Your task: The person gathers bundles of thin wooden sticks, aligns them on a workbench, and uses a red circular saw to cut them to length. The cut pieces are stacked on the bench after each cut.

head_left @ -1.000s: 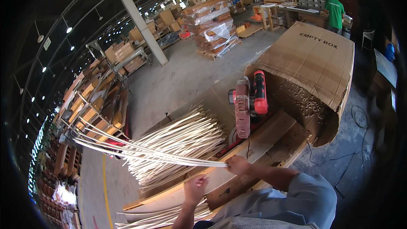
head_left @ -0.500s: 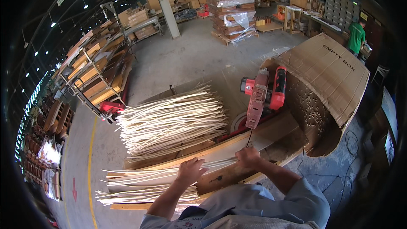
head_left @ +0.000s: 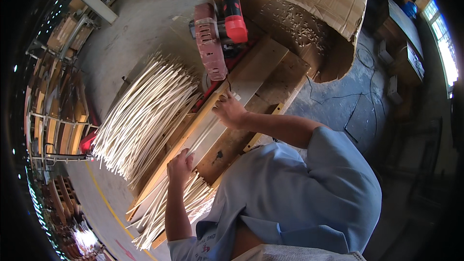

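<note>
Where chips fill it, cardboard box (head_left: 309,0).

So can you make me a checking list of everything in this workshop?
Surface: wooden bench, boards laid along it.
Job's things: bundle of pale thin sticks lying along the bench; red power saw at its far end.
Clutter: big heap of pale sticks; sawdust inside the open cardboard box.
Grippers: left hand and right hand both rest on the bundle.
Cables: black cord on the floor.
Surroundings: concrete floor, racks of wood.
</note>
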`<state>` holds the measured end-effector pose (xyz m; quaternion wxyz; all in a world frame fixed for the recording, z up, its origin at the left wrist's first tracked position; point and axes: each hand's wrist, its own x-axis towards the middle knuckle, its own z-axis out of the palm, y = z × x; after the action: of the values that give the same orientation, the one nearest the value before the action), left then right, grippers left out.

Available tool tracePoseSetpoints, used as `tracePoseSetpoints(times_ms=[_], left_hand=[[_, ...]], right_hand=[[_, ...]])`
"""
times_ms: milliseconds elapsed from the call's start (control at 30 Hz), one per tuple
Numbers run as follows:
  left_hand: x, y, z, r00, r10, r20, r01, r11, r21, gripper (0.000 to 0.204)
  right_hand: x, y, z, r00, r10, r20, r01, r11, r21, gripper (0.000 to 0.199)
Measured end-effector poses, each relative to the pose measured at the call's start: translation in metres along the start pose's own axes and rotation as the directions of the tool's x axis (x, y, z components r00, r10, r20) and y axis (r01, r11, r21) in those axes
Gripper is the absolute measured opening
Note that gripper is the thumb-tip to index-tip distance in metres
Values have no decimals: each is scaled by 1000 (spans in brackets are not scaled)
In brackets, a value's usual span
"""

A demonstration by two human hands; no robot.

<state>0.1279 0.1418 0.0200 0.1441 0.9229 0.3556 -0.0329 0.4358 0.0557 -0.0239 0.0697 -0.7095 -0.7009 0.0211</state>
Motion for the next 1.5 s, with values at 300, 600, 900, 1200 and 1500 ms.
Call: tracePoseSetpoints(times_ms=[300, 600, 900, 1200, 1500], left_hand=[[47, -2, 0, 1000, 22, 19, -22, 999, -33, 35], [60, 9, 0, 996, -46, 74, 43, 998, 49, 40], [52, 8, 11, 999, -44, -8, 45, 994, 95, 40], [42, -3, 30, 925, 113, -364, -70, 989, 127, 40], [36, -3, 36, 840, 212, -499, -82, 959, 271, 46]], right_hand=[[-44, -26, 10, 975, 100, -200, -64, 982, 179, 76], [-42, -1, 42, 937, 87, -339, 5, 965, 261, 95], [-40, 2, 41, 933, 111, -342, -18, 964, 264, 97], [-41, 8, 42, 921, 89, -379, 12, 967, 256, 92], [-39, 4, 37, 925, 100, -368, 1, 964, 264, 93]])
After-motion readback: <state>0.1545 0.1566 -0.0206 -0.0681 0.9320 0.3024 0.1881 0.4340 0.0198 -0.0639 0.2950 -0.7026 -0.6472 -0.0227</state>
